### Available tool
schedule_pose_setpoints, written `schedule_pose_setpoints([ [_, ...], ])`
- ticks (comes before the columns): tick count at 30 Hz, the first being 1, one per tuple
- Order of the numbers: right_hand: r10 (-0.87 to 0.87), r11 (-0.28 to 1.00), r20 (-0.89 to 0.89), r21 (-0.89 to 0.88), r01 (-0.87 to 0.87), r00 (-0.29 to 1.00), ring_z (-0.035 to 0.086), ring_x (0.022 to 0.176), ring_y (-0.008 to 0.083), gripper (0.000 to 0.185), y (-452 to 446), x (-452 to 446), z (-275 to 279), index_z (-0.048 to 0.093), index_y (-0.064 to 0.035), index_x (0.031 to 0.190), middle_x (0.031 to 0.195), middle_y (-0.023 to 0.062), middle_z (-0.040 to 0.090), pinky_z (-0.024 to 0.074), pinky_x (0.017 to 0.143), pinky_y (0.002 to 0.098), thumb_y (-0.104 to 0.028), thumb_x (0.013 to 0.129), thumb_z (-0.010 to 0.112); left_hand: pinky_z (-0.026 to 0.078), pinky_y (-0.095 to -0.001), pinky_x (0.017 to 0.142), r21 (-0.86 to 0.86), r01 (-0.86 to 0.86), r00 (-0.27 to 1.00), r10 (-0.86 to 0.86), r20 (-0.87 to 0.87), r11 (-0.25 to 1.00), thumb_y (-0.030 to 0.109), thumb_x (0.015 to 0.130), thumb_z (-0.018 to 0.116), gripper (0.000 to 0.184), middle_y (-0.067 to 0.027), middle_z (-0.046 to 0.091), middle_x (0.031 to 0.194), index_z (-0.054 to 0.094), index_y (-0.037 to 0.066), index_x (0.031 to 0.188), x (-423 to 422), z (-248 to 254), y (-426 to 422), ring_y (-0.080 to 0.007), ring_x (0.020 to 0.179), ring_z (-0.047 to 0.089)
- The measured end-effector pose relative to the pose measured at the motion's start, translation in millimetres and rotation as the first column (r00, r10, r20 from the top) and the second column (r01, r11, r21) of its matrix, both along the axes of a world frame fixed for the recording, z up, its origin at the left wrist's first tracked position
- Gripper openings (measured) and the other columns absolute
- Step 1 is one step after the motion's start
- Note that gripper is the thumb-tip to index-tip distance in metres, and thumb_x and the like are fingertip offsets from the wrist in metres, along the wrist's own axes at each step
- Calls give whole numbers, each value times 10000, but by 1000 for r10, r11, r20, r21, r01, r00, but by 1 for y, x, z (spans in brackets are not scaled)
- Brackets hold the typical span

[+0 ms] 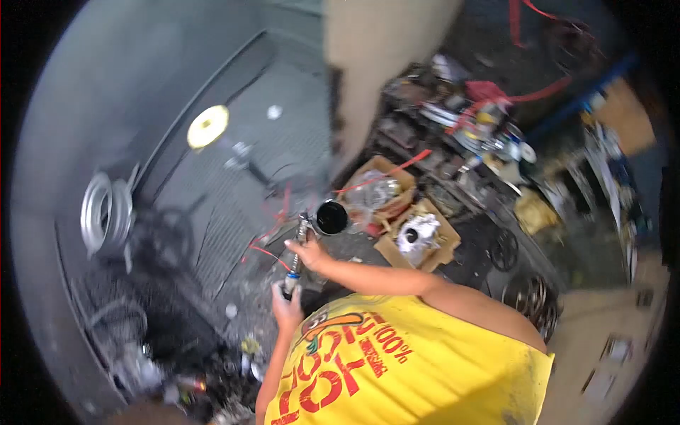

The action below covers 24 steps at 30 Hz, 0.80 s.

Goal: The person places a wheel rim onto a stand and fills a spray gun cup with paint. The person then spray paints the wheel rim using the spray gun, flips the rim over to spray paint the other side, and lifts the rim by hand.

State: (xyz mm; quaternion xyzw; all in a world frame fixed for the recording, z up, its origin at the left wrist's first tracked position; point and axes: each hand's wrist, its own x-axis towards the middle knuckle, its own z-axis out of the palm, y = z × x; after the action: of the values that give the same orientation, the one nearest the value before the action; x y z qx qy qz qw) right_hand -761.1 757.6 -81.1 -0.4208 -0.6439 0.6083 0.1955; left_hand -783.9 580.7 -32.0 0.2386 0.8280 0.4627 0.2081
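Observation:
Both hands are on one long metal tool with a blue band [294,273], held in front of the yellow shirt. My left hand [287,306] is wrapped round its lower end. Higher up, my right hand [309,253] grips the shaft, fingers closed. A dark round cup-like part [331,217] is at the tool's upper end, just beyond my right hand. Fine detail of the tool is blurred.
Cardboard boxes [448,244] holding plastic-wrapped items lie beyond the tool. Cluttered shelving [489,191] fills the right side. A coiled silver hose [106,212] and a yellow disc [208,127] are at the left. Red strips trail across the floor.

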Motion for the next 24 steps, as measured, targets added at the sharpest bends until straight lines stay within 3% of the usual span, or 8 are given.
schedule_pose_setpoints([
  [2, -414, 712, -179, -675, 195, 892, 653, 1004, 247, 415, 16, 37, -7, 483, -102, 1272, 1164, 87, 590, 568, 818, 417, -243, 940, 689, 509, -396, 748, -76, 280, 958, -283, -39, 957, 127, 891, 712, 326, -150, 653, 918, 521, 20, 1132, 22, -3, 21, -247, 806, 631],
  [5, -719, 541, -183, -754, 374, 671, 664, 854, 264, 218, 41, 106, -2, 507, -146, 1164, 1004, 49, 575, 595, 706, 469, -185, 976, 611, 520, -401, 788, -8, 639, 763, -632, 133, 769, 134, 891, 710, 364, -186, 690, 958, 523, 52, 1193, 28, -18, 48, -287, 866, 670],
  [8, -824, 464, -130, -713, 526, 551, 660, 804, 260, 163, 53, 168, 14, 527, -151, 1108, 938, 46, 574, 572, 647, 440, -181, 964, 598, 521, -394, 788, 98, 799, 565, -797, 217, 593, 131, 917, 667, 219, -168, 704, 940, 602, 47, 1109, 40, -35, 65, -269, 845, 676],
  [9, -828, 457, -135, -725, 514, 545, 657, 791, 255, 133, 57, 194, 5, 540, -146, 1077, 904, 47, 575, 565, 639, 431, -192, 966, 597, 520, -329, 741, 146, 841, 510, -853, 111, 521, 122, 969, 606, 133, -67, 681, 883, 613, 32, 1065, 47, -33, 71, -157, 784, 644],
  [14, -951, 276, -80, -655, 703, 300, 610, 606, 203, 120, 77, 250, 46, 592, -80, 884, 804, 78, 615, 540, 508, 364, -174, 960, 599, 488, -279, 608, 243, 887, 298, -888, 349, 393, 214, 1014, 540, 187, -3, 640, 774, 641, 57, 1008, 75, -24, 93, -85, 653, 572],
  [18, -974, 219, -102, -661, 718, 203, 589, 532, 210, 47, 99, 275, 39, 621, -60, 907, 720, 69, 614, 472, 418, 372, -102, 923, 605, 463, -254, 640, 411, 778, 329, -866, 377, 475, 242, 1032, 529, 222, 27, 623, 788, 646, 58, 991, 104, -42, 108, -73, 691, 537],
  [20, -971, 238, -127, -576, 782, 202, 577, 511, 211, 50, 103, 279, 47, 621, -54, 894, 706, 72, 610, 466, 415, 370, -94, 917, 601, 482, -263, 732, 364, 726, 188, -677, 711, 584, 247, 1037, 543, 235, 14, 647, 805, 640, 32, 1030, 114, -49, 123, -81, 772, 584],
  [24, -964, 263, -106, -542, 798, 245, 539, 470, 209, 91, 162, 291, 43, 610, -28, 873, 665, 81, 583, 449, 406, 367, -100, 920, 582, 484, -267, 749, 389, 743, 195, -733, 652, 544, 259, 1043, 544, 287, 24, 627, 855, 631, 45, 1214, 110, -44, 171, -73, 797, 563],
])
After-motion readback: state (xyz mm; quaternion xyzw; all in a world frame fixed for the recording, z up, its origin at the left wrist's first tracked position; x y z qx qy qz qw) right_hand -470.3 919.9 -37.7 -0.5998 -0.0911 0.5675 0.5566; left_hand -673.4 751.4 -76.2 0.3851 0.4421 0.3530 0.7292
